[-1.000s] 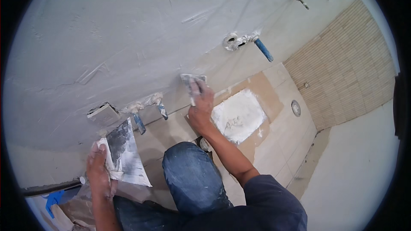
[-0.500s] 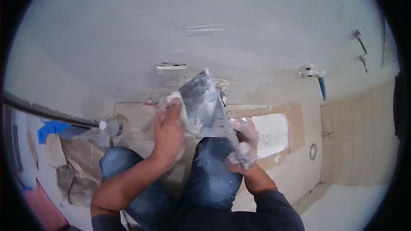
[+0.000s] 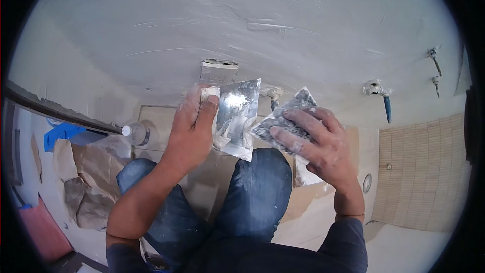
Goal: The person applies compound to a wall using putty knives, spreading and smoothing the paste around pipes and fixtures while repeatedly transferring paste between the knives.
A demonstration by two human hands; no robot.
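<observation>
My left hand [image 3: 194, 121] is closed around the side of a wide metal putty knife [image 3: 237, 106], thumb on top. Its shiny blade stands nearly upright and carries a smear of white plaster near the lower edge. My right hand [image 3: 321, 144], back upward and fingers dusted white, grips a second putty knife [image 3: 287, 116]. That blade is speckled with plaster and tilted, its left corner close to the first blade; whether they touch I cannot tell. Both tools are in front of the plastered wall [image 3: 283, 30], above my knees.
A recessed box [image 3: 220, 72] and blue-ended pipe stubs [image 3: 387, 107] stick out low on the wall. To the left stand a clear bottle [image 3: 135, 133] and crumpled brown paper [image 3: 93, 182]. A white-smeared board [image 3: 307, 176] lies under my right hand; a round drain [image 3: 367, 183] is farther right.
My right hand has moved up and right and turned over, so its blade now shows its flat face. The left blade has swung more upright. The view has shifted slightly.
</observation>
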